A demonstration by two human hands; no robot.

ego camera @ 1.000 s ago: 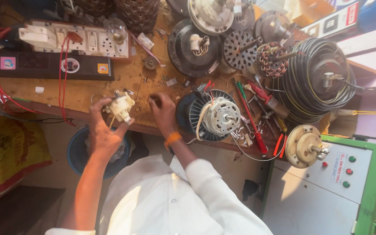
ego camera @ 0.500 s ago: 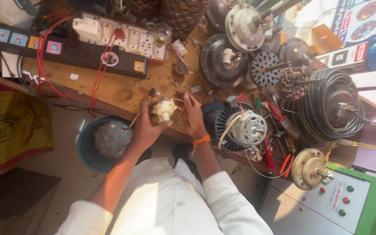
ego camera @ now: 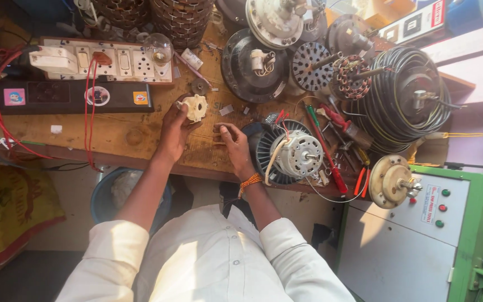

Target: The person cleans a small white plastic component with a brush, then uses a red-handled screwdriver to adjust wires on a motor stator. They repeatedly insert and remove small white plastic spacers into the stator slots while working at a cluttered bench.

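My left hand [ego camera: 173, 132] grips a small cream-white plastic part [ego camera: 195, 107] with lobed edges, held just above the wooden workbench [ego camera: 113, 131]. My right hand [ego camera: 233, 144] rests on the bench with fingers curled, fingertips pinched near a small dark piece I cannot make out. An orange thread band circles that wrist. Right beside my right hand lies a silver fan motor [ego camera: 300, 155] on a dark finned housing [ego camera: 264, 150], with white wires looping off it.
A switchboard [ego camera: 124, 61] with red wires and a bulb [ego camera: 159, 47] sits at the back left. Motor housings [ego camera: 252, 61], a winding stator [ego camera: 353, 75], a black cable coil [ego camera: 403, 95], red-handled tools [ego camera: 334, 168] crowd the right. A green control cabinet [ego camera: 420, 235] stands right; a blue bucket [ego camera: 104, 196] below.
My left hand has carried the cream part forward over the bench, and my right hand has settled on the wood. The view shifted, showing more of the bench's back.
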